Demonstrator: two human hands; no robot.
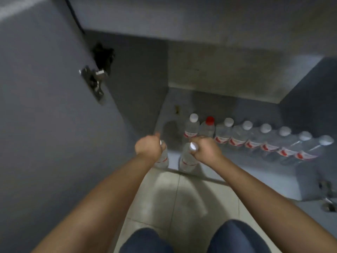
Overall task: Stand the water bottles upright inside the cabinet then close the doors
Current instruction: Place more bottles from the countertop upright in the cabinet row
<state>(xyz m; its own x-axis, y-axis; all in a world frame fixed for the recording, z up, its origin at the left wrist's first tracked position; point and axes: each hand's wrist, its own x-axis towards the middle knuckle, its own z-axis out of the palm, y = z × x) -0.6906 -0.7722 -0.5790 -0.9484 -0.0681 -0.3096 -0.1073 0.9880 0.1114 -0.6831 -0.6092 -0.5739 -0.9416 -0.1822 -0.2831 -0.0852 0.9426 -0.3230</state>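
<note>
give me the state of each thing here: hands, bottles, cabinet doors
left hand: grips the neck of the left bottle, which stands at the cabinet's front edge
right hand: grips the neck of the right bottle, also upright at the front edge
row of bottles: upright inside, side by side
red-capped bottle: upright in that row
left door: open
right door: open

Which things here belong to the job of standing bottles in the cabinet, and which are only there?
Belong to the job:
- bottle in the left hand, left hand
- bottle in the right hand, right hand
- row of standing bottles, one with a red cap
- cabinet floor
- left door

Only there:
- door hinge
- floor tiles
- knees
</note>
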